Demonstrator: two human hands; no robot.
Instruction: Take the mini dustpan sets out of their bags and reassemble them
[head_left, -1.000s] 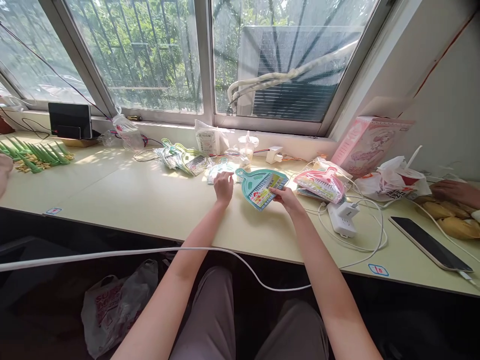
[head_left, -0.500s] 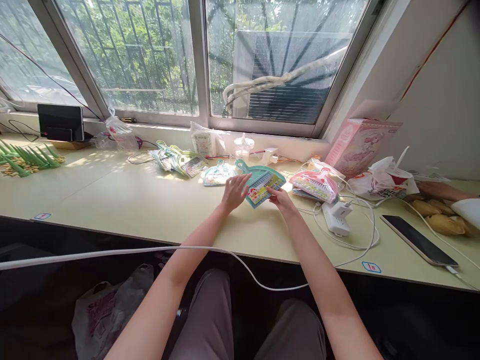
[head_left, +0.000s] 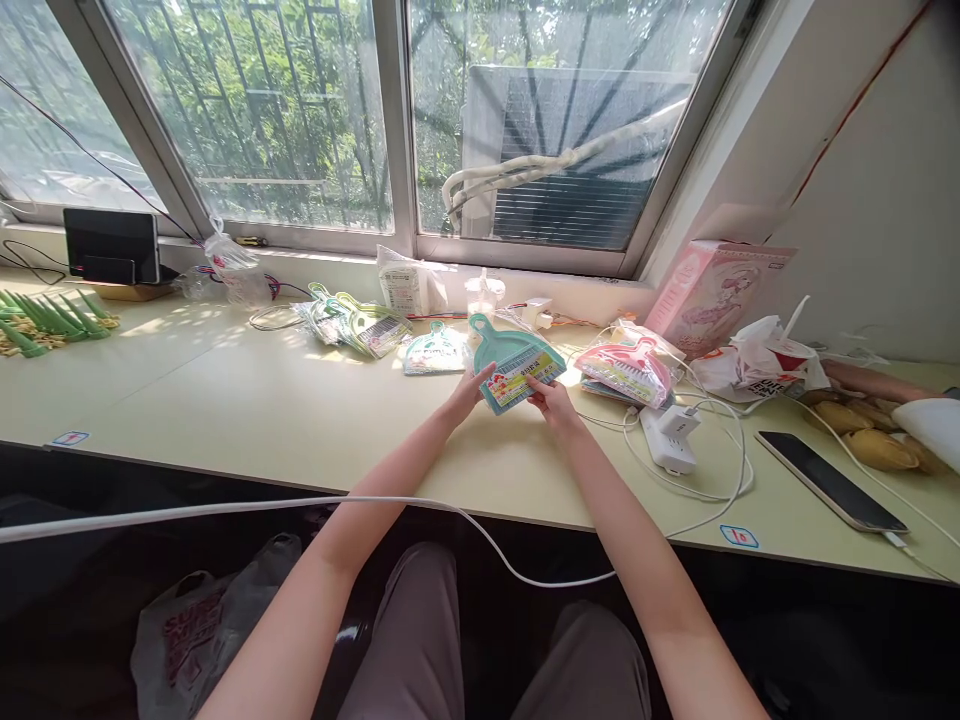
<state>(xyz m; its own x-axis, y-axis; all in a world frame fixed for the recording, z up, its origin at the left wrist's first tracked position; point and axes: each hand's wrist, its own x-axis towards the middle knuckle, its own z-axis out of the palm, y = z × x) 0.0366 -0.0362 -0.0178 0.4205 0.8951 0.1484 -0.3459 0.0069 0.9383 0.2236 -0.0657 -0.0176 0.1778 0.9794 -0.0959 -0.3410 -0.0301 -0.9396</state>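
Note:
A teal mini dustpan and brush set (head_left: 517,350) with a yellow printed label is held up over the table, its handle loop pointing away from me. My left hand (head_left: 465,396) grips its lower left edge, thumb lying on the front. At the lower right edge, my right hand (head_left: 553,402) pinches it, thumb on the label; the fingers behind are hidden. Just left of it lies another packed teal dustpan set (head_left: 436,352). To the right sits a pile topped by a pink dustpan set (head_left: 630,368) in clear wrap.
Several wrapped green dustpan sets (head_left: 360,325) lie at the back left. On the right are a white power strip (head_left: 667,440), cables and a phone (head_left: 832,480). Another person's arm (head_left: 885,382) rests beyond. A white cable (head_left: 405,500) crosses in front of my forearms.
My left hand has gone from lying over the set's left side to gripping its lower left edge. The set now faces me more squarely. My right hand keeps its hold.

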